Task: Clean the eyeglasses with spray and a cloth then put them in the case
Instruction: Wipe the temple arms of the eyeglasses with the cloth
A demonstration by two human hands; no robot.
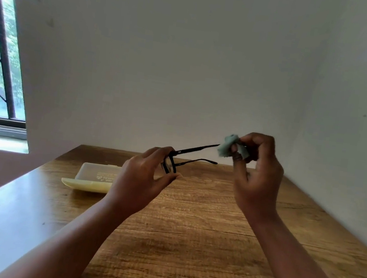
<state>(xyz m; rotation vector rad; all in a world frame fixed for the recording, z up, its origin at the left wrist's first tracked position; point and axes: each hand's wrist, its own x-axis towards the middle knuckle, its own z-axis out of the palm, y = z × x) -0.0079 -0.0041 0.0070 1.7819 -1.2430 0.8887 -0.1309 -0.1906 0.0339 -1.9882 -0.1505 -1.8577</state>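
Left hand (143, 175) grips eyeglasses (187, 156); right hand (258, 171) pinches cloth (229, 145).

Both forearms are bare to the frame edge, and the hands (258, 171) are ungloved.

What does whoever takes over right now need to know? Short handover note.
Left hand: holds the eyeglasses by the front, temples unfolded, above the table.
Right hand: pinches the cloth at the tip of the upper temple.
Case: open on the table, left of the hands, empty as far as visible.
Spray bottle: not in view.
Done: wiping under way.
Left: finish wiping, fold the temples, put the glasses in the case, close it.
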